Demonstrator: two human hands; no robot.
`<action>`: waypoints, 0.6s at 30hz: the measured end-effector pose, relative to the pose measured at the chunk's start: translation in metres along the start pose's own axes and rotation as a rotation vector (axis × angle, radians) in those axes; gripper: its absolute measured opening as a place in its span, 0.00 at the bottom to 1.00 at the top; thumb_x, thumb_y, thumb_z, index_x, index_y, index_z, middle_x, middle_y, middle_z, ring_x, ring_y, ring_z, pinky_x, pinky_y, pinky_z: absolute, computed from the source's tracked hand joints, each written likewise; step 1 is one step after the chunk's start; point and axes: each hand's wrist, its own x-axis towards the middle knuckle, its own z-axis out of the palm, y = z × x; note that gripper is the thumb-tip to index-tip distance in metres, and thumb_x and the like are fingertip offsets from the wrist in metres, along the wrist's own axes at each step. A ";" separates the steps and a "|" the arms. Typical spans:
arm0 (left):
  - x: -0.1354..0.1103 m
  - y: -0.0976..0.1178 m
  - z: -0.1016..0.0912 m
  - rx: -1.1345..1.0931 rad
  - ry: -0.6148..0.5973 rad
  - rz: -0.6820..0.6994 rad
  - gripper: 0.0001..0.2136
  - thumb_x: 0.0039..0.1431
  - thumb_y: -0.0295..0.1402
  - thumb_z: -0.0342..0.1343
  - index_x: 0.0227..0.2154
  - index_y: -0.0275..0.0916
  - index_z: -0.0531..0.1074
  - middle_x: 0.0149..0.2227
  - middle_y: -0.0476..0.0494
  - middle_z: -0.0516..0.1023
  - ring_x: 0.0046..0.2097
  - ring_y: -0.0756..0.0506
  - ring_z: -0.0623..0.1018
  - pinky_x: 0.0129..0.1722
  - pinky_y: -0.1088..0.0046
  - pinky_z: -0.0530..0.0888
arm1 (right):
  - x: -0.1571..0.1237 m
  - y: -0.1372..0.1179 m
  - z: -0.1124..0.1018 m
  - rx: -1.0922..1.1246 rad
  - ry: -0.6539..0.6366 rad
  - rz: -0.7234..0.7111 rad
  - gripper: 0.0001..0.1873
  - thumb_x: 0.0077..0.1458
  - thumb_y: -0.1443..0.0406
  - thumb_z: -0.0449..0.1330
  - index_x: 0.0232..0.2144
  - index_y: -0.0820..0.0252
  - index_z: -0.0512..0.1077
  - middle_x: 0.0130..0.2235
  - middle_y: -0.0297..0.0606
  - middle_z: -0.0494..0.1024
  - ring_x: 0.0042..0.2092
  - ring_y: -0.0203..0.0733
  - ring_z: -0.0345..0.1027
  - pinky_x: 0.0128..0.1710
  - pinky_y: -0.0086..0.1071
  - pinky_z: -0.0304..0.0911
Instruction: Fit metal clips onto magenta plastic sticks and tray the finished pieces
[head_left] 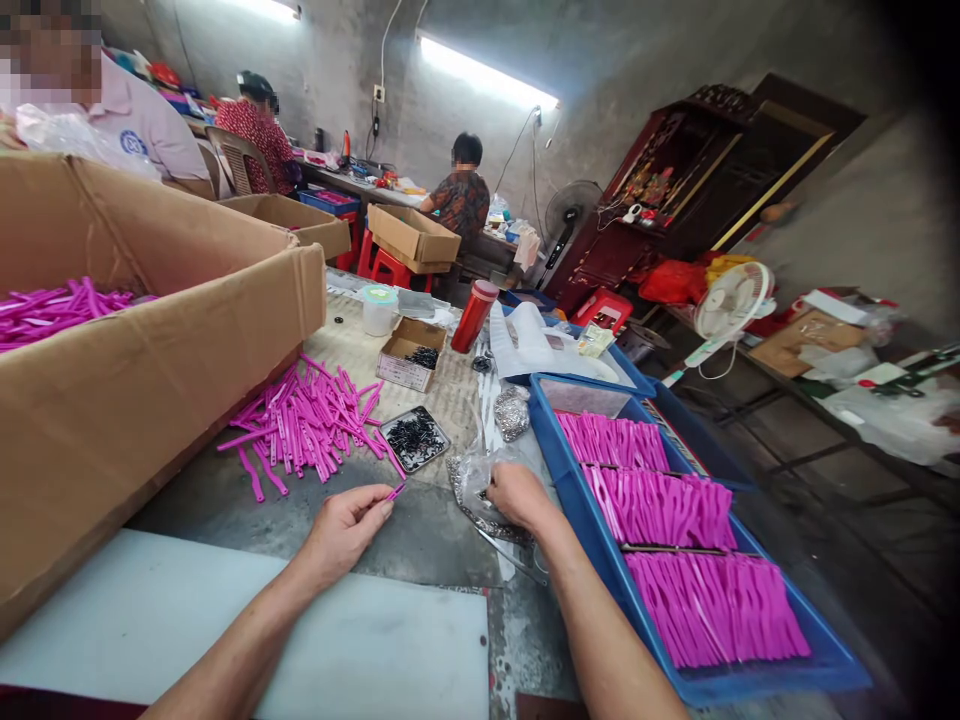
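Observation:
My left hand (346, 527) pinches a purple plastic handle (397, 491) between thumb and fingertips; most of that piece is hidden by the fingers. To the right, my right hand (517, 494) dips its curled fingers into a clear plastic bag (475, 474) with small shiny metal parts (489, 518); its fingertips are partly hidden. Ahead of the left hand lies a loose pile of purple handles (311, 420). Between the hands and farther away sits a small metal tray (415, 438) of tiny black parts.
A large cardboard box (150, 420) of purple handles stands at left. On the right, a blue crate (645, 600) holds rows of purple pieces. Farther back are a small carton (405, 372), a red bottle (474, 316) and a lidded tub (379, 312). A white board (360, 640) lies nearest me. Several people sit beyond.

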 end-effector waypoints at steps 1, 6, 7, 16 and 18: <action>0.000 0.000 0.000 0.001 0.000 0.000 0.09 0.50 0.33 0.49 0.30 0.36 0.72 0.23 0.50 0.72 0.19 0.53 0.64 0.16 0.82 0.61 | -0.001 0.001 0.000 0.008 0.010 -0.002 0.12 0.40 0.72 0.50 0.24 0.64 0.73 0.28 0.49 0.76 0.29 0.46 0.68 0.24 0.29 0.51; -0.002 0.003 -0.001 0.018 -0.018 -0.017 0.10 0.51 0.34 0.48 0.30 0.35 0.71 0.23 0.49 0.70 0.19 0.54 0.63 0.16 0.82 0.61 | -0.006 0.004 -0.004 0.067 0.066 -0.011 0.11 0.44 0.70 0.48 0.23 0.62 0.71 0.26 0.43 0.75 0.29 0.41 0.66 0.25 0.28 0.50; -0.003 0.003 -0.001 0.022 -0.021 -0.021 0.10 0.51 0.34 0.47 0.30 0.35 0.71 0.23 0.49 0.70 0.19 0.54 0.62 0.16 0.82 0.61 | -0.008 0.003 -0.006 0.080 0.083 -0.012 0.11 0.45 0.70 0.48 0.23 0.62 0.71 0.26 0.42 0.74 0.30 0.41 0.66 0.26 0.28 0.51; -0.002 0.006 0.001 0.029 -0.032 -0.013 0.11 0.51 0.34 0.47 0.30 0.34 0.71 0.22 0.50 0.67 0.19 0.54 0.60 0.16 0.83 0.59 | -0.049 -0.028 -0.013 0.521 0.269 -0.235 0.08 0.47 0.70 0.48 0.21 0.61 0.66 0.23 0.32 0.67 0.28 0.35 0.61 0.28 0.25 0.53; -0.002 0.006 0.001 0.031 -0.035 -0.010 0.10 0.51 0.33 0.47 0.30 0.33 0.70 0.21 0.50 0.66 0.19 0.55 0.60 0.16 0.83 0.59 | -0.053 -0.037 -0.003 0.490 0.216 -0.288 0.08 0.46 0.72 0.49 0.22 0.61 0.66 0.24 0.33 0.68 0.28 0.34 0.61 0.28 0.25 0.53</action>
